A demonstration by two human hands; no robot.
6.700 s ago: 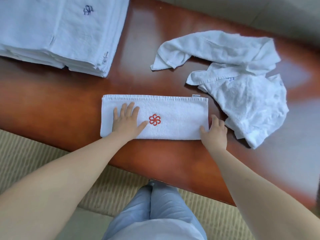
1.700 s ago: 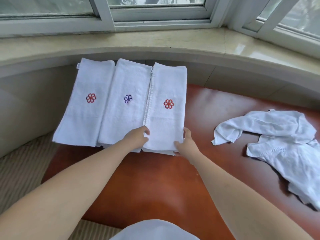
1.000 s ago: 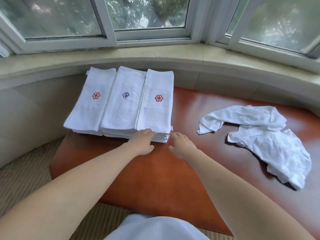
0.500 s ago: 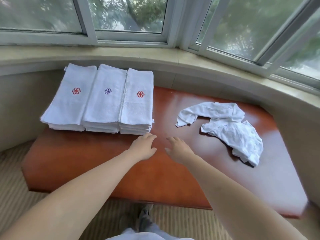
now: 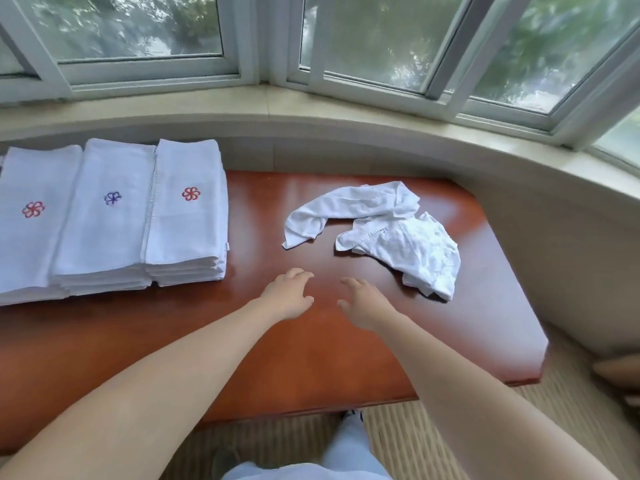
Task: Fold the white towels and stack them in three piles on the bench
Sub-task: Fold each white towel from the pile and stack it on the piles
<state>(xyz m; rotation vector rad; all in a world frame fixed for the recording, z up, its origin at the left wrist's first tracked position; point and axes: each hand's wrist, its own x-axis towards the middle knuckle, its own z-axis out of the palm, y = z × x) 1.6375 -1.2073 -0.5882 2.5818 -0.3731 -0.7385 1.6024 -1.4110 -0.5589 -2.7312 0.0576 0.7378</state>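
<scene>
White towels (image 5: 187, 216) (red, purple flowers), reddish-brown bench (image 5: 311, 341).

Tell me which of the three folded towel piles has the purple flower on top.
The middle pile. Its top towel carries a purple flower, while the left pile and the right pile show red ones.

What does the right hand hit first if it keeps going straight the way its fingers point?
Probably the crumpled towels. The right hand is open above bare bench, fingers pointing up and away; only bench top lies between. Its height over the bench is unclear.
</scene>
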